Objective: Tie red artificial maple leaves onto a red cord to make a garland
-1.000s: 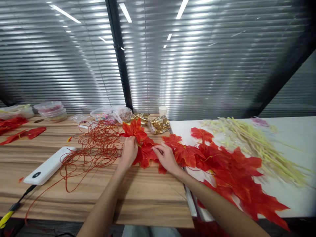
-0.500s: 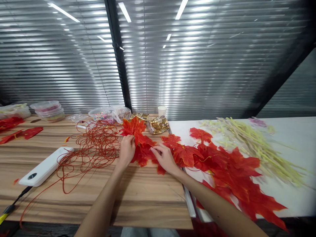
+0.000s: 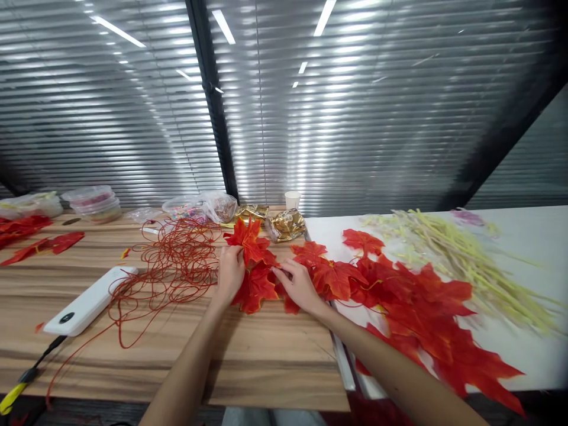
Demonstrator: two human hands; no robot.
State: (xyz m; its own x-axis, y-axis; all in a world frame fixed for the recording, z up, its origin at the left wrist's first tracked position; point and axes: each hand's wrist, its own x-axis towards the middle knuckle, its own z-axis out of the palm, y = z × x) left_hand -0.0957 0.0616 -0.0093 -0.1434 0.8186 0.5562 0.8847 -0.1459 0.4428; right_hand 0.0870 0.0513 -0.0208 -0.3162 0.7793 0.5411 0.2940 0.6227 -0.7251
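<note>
Red artificial maple leaves [image 3: 258, 285] lie between my two hands at the middle of the wooden table. My left hand [image 3: 231, 273] is closed on the left side of an orange-red maple leaf [image 3: 249, 239], its fingertips partly hidden. My right hand [image 3: 297, 286] is pinched at the right edge of the leaves; what lies between its fingertips is too small to make out. A garland of overlapping red leaves [image 3: 412, 296] runs off to the right, past my right forearm. Left of my left hand lies a loose tangle of thin red cord [image 3: 181, 254].
A white power bank [image 3: 91, 300] with a black cable lies at the left. Clear tubs [image 3: 93, 204], plastic bags [image 3: 219, 207], gold foil packets [image 3: 286, 226] and a paper cup [image 3: 291, 200] line the back. Pale yellow stems [image 3: 465, 266] cover part of the white table [image 3: 523, 236].
The leaves between my hands have shifted and now lie flatter, with the lower leaf showing more fully. Both hands stay nearly in place; the view has moved slightly.
</note>
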